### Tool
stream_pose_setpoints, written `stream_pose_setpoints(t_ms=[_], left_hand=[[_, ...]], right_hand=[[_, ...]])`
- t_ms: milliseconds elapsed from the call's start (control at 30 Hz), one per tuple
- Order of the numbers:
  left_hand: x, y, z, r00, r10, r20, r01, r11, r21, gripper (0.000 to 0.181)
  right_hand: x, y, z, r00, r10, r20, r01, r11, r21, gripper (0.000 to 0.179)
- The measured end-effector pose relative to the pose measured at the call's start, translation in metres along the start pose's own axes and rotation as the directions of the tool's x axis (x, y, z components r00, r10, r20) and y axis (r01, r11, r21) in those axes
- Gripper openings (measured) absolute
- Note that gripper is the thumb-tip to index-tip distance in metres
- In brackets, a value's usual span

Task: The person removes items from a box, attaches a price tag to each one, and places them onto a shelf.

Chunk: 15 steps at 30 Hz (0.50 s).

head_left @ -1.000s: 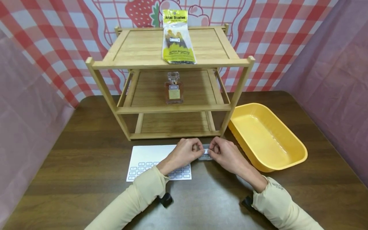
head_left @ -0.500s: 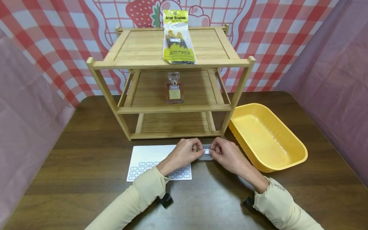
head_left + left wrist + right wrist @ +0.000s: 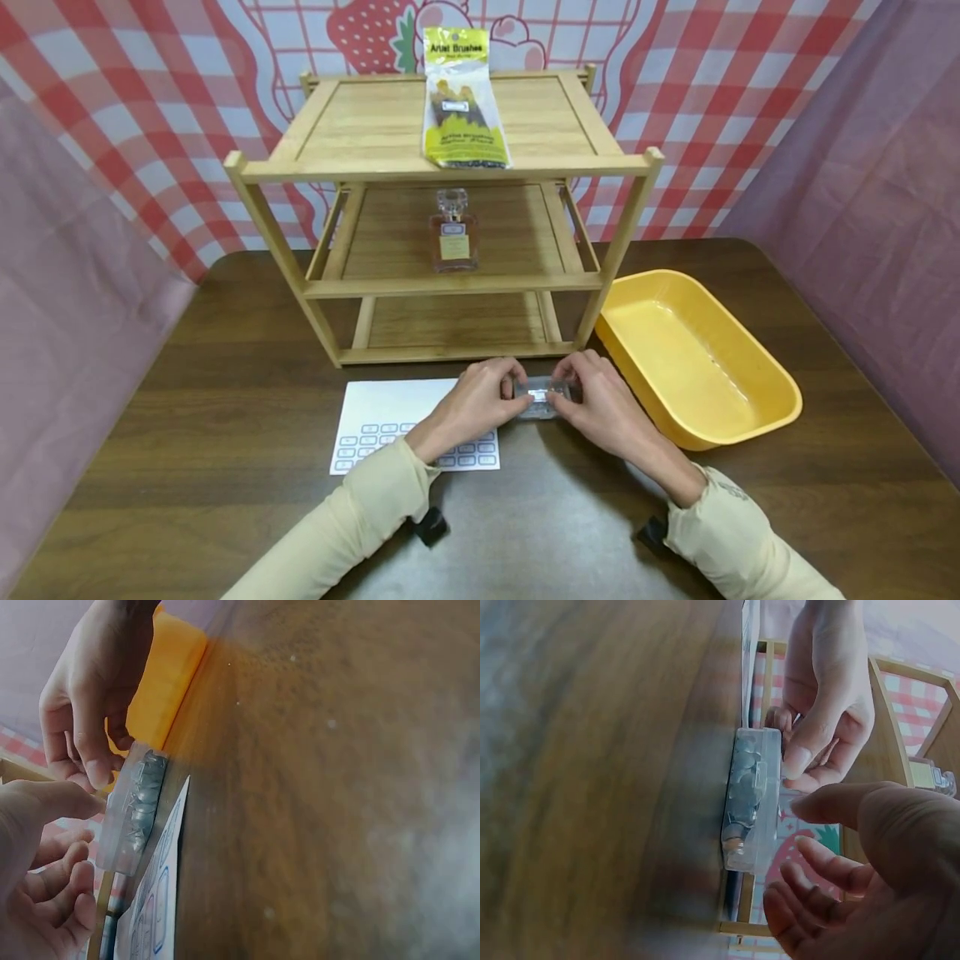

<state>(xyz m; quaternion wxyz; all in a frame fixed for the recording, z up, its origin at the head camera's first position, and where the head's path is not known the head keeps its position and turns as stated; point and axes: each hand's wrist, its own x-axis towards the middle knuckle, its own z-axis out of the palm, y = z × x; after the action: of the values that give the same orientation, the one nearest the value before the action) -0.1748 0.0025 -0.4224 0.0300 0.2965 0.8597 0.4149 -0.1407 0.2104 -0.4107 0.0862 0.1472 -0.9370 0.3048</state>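
A small clear plastic box (image 3: 542, 410) with silvery pieces inside lies on the table; the pieces are too unclear to name. On its lid is a small white label (image 3: 537, 396). The left hand (image 3: 483, 398) is at the box's left side, thumb tip at the label's left end and fingers loosely bent. Opposite it, the right hand (image 3: 596, 404) has its thumb at the label's right end. In the right wrist view its thumb and index finger stand apart beside the box. A white sheet of bordered labels (image 3: 401, 400) lies partly under the left forearm.
Behind the hands stands a three-tier wooden shelf (image 3: 450, 287). It bears a packet of artist brushes (image 3: 465, 125) on top and a perfume bottle (image 3: 453, 242) on the middle tier. A yellow plastic basin (image 3: 757, 358) stands at the right on the brown table (image 3: 187, 400).
The label, earlier pinched at both ends above the box, now lies on the lid. The right hand's fingers have spread and shifted slightly right; the left hand's finger and thumb have parted.
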Motion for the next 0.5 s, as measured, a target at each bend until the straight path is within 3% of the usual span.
stream_pose_setpoints(t_ms=[133, 300, 500], left_hand=[[-0.004, 0.001, -0.002, 1.0, -0.001, -0.013, 0.001, 0.999, 0.044, 0.026], [-0.008, 0.0, -0.005, 0.999, -0.029, 0.041, 0.027, 0.998, 0.052, 0.049], [-0.009, -0.005, -0.006, 0.995, -0.011, 0.096, 0.01, 1.0, 0.018, 0.063]], right_hand=[[-0.004, 0.002, -0.001, 1.0, -0.006, -0.006, 0.006, 0.999, 0.042, 0.031], [-0.007, 0.008, -0.002, 0.998, -0.064, 0.029, 0.061, 0.994, 0.085, 0.044], [-0.008, 0.015, -0.002, 0.985, -0.152, 0.082, 0.143, 0.984, 0.109, 0.059]])
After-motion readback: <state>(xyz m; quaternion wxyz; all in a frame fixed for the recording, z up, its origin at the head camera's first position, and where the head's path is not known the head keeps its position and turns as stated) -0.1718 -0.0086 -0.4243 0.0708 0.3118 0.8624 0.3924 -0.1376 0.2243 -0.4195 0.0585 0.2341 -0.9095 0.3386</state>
